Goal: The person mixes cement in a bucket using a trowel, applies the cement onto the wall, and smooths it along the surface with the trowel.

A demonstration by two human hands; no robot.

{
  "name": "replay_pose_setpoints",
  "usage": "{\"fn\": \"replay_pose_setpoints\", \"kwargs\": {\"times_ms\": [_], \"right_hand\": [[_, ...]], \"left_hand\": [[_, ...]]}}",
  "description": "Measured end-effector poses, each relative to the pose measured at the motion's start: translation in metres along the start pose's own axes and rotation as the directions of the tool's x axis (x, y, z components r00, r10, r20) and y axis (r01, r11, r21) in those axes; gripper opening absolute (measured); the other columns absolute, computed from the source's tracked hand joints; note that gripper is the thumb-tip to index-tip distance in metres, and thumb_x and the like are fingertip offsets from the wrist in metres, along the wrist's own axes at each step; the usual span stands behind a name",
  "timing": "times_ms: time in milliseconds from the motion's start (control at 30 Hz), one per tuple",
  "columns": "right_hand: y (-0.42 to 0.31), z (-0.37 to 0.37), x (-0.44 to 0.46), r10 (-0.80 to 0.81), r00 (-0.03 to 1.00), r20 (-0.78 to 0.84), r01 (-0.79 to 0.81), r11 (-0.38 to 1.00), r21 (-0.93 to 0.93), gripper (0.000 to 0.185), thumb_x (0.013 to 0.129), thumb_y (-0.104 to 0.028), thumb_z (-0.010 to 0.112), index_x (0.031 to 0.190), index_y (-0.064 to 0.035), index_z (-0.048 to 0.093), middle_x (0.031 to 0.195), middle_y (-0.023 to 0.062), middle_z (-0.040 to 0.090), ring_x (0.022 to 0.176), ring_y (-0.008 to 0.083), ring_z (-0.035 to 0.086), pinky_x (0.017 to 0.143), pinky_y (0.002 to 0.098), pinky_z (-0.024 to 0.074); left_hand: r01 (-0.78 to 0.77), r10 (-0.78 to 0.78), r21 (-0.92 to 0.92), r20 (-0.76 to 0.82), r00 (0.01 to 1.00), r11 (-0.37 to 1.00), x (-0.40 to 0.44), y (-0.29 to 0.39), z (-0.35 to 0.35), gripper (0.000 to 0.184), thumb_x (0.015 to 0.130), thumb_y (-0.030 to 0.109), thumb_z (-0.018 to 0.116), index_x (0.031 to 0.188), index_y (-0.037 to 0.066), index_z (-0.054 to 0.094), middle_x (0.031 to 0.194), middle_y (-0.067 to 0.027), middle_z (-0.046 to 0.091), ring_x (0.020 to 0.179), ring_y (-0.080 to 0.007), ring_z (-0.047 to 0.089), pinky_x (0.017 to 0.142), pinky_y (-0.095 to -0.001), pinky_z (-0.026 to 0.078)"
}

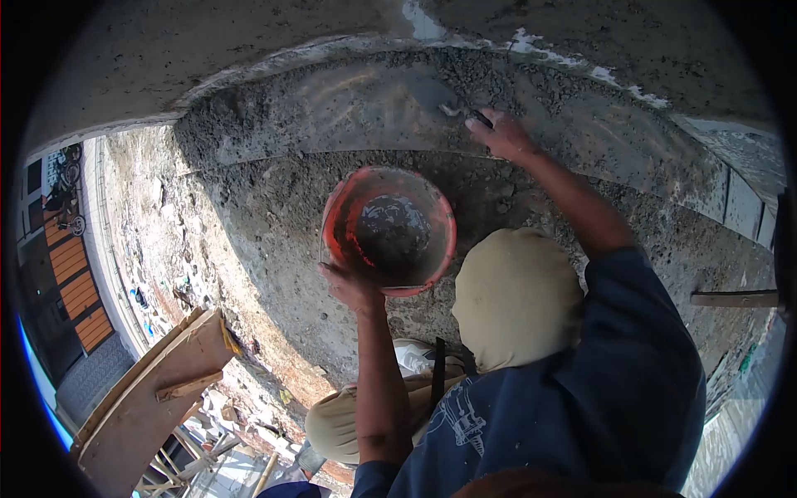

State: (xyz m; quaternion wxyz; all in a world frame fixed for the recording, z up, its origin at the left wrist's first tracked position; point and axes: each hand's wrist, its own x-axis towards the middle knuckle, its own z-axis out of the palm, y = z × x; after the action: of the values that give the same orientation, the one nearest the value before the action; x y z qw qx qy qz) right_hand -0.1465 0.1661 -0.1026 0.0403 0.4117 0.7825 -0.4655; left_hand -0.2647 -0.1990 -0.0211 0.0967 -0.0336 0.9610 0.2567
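Observation:
My right hand (503, 135) is closed round the dark handle of a trowel (430, 95). The trowel's grey blade lies flat on a board (332, 116) smeared with wet mortar, at the foot of the wall. My left hand (352, 288) grips the near left rim of an orange-red bucket (452, 236). Grey mortar (392, 236) coats the inside and bottom of the bucket, which stands on the ground in front of me. The left fingertips lie along the outside of the rim.
A grey wall (274, 41) runs along the far side. Crumbly mortar (540, 91) lies along its base. Rubble covers the sunlit ground (199, 257) on the left. A wooden panel (158, 398) leans at lower left, and a piece of wood (735, 299) juts in at right.

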Motion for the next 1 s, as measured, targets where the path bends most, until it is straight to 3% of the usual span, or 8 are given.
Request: {"fn": "replay_pose_setpoints", "kwargs": {"times_ms": [100, 200, 300, 400, 500, 767, 900, 1000], "right_hand": [[0.039, -0.041, -0.049, -0.111, 0.940, 0.322, 0.191, 0.954, -0.229, 0.065, 0.094, -0.052, 0.057, 0.136, -0.0021, 0.054, 0.128, 0.0256, 0.061, 0.119, 0.0429, 0.057, 0.103, 0.0446, 0.0438], [0.071, -0.069, -0.047, -0.047, 0.961, 0.272, 0.174, 0.868, -0.465, 0.063, 0.093, -0.051, 0.059, 0.136, -0.0055, 0.055, 0.127, 0.0250, 0.061, 0.119, 0.0427, 0.057, 0.102, 0.0455, 0.0450], [0.079, -0.082, -0.003, -0.030, 0.981, 0.190, 0.108, 0.902, -0.419, 0.064, 0.093, -0.053, 0.057, 0.137, -0.0062, 0.054, 0.127, 0.0245, 0.061, 0.119, 0.0421, 0.057, 0.102, 0.0466, 0.0457], [0.087, -0.072, 0.051, -0.056, 0.998, -0.034, 0.037, 0.910, -0.412, 0.065, 0.092, -0.057, 0.057, 0.138, -0.0112, 0.054, 0.126, 0.0226, 0.063, 0.118, 0.0413, 0.058, 0.102, 0.0472, 0.0458], [0.062, -0.073, 0.061, 0.033, 0.994, -0.101, -0.079, 0.867, -0.491, 0.065, 0.091, -0.060, 0.056, 0.140, -0.0172, 0.053, 0.126, 0.0197, 0.063, 0.117, 0.0399, 0.059, 0.101, 0.0479, 0.0462], [0.045, -0.063, 0.009, -0.213, 0.942, -0.261, 0.042, 0.843, -0.536, 0.060, 0.090, -0.058, 0.059, 0.134, -0.0185, 0.058, 0.105, 0.0173, 0.071, 0.101, 0.0375, 0.066, 0.086, 0.0493, 0.0529], [-0.016, -0.063, -0.058, -0.274, 0.939, -0.209, 0.145, 0.863, -0.484, 0.040, 0.091, -0.042, 0.065, 0.119, -0.0131, 0.062, 0.097, 0.0174, 0.071, 0.091, 0.0372, 0.068, 0.075, 0.0469, 0.0543], [-0.039, -0.041, -0.110, -0.480, 0.871, -0.104, 0.395, 0.810, -0.433, 0.042, 0.091, -0.039, 0.065, 0.124, -0.0137, 0.061, 0.098, 0.0178, 0.071, 0.092, 0.0376, 0.067, 0.078, 0.0469, 0.0538]], "left_hand": [[0.100, -0.088, -0.219, 0.063, 0.994, 0.971, -0.002, 0.014, -0.002, 0.054, 0.104, 0.036, 0.038, 0.135, -0.008, 0.040, 0.111, -0.0254, 0.064, 0.104, -0.0439, 0.062, 0.090, -0.0519, 0.044], [0.065, -0.059, -0.210, 0.031, 0.998, 0.976, -0.006, 0.028, -0.003, 0.054, 0.104, 0.037, 0.038, 0.133, -0.008, 0.041, 0.108, -0.0250, 0.065, 0.099, -0.0441, 0.062, 0.088, -0.0524, 0.044], [-0.110, 0.111, 0.065, -0.017, 0.994, 0.992, -0.004, 0.011, 0.002, 0.054, 0.105, 0.038, 0.036, 0.130, -0.009, 0.044, 0.106, -0.0238, 0.065, 0.095, -0.0412, 0.063, 0.086, -0.0514, 0.045], [0.068, -0.058, -0.255, 0.047, 0.997, 0.965, -0.006, 0.024, -0.003, 0.055, 0.104, 0.039, 0.037, 0.128, -0.009, 0.045, 0.107, -0.0238, 0.066, 0.096, -0.0403, 0.063, 0.086, -0.0511, 0.045], [0.150, -0.127, -0.375, 0.087, 0.988, 0.915, -0.011, 0.034, -0.009, 0.054, 0.103, 0.037, 0.037, 0.129, -0.009, 0.044, 0.108, -0.0245, 0.065, 0.098, -0.0411, 0.064, 0.088, -0.0510, 0.045], [0.032, -0.061, -0.447, -0.051, 0.997, 0.894, 0.000, 0.007, 0.017, 0.063, 0.104, 0.048, 0.034, 0.108, -0.009, 0.060, 0.098, -0.0249, 0.063, 0.084, -0.0339, 0.056, 0.085, -0.0481, 0.045], [0.003, 0.010, -0.265, 0.049, 0.999, 0.964, -0.008, 0.035, 0.001, 0.052, 0.104, 0.033, 0.039, 0.132, -0.009, 0.044, 0.108, -0.0209, 0.066, 0.094, -0.0358, 0.065, 0.088, -0.0453, 0.047], [0.075, -0.065, -0.373, 0.040, 0.997, 0.925, -0.008, 0.044, 0.001, 0.054, 0.104, 0.038, 0.037, 0.128, -0.009, 0.050, 0.107, -0.0217, 0.067, 0.093, -0.0357, 0.065, 0.086, -0.0454, 0.048]]}}
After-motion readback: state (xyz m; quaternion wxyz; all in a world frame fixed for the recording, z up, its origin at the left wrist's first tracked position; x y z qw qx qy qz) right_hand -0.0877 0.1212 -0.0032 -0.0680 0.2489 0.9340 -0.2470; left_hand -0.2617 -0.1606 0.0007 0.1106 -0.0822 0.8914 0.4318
